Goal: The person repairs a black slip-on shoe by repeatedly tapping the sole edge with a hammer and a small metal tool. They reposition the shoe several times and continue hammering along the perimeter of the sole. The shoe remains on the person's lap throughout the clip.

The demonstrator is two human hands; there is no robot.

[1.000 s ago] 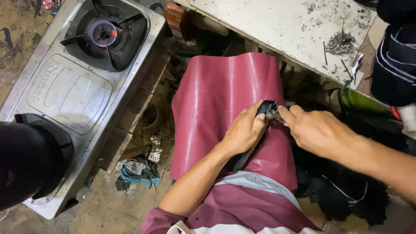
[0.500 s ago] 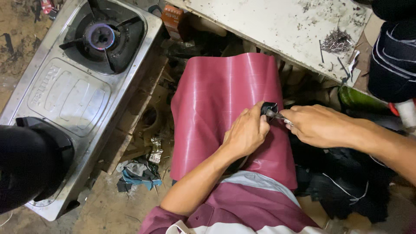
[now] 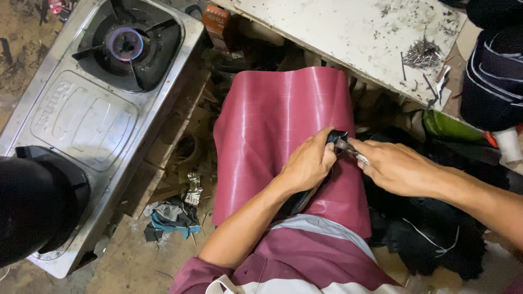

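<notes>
Two bare hands meet over a sheet of maroon leather-like material (image 3: 278,136) draped across the person's lap. The left hand (image 3: 308,163) is curled nearly closed around a small black piece (image 3: 336,136), which trails back under the palm as a dark strap (image 3: 305,198). The right hand (image 3: 395,166) comes in from the right with its fingers pinched tight on a small metal tool (image 3: 354,153) whose tip sits against that black piece.

Judging by how it bends, the black piece looks soft, thin and light, likely to flop or slide unless pinched close to the working end, as the left hand does now. The maroon sheet looks smooth, glossy and pliable, probably slippery under the hands.

Room is tight. A white worktable (image 3: 348,38) with a worn edge lies just beyond the knees, carrying a pile of small nails (image 3: 422,53). To the left stands a steel gas stove (image 3: 103,103) with its burner (image 3: 126,43) lit in a blue flame, well apart from the hands. A heap of black scraps (image 3: 430,228) crowds the right side, and another person's dark striped sleeve (image 3: 493,71) sits at the far right.
</notes>
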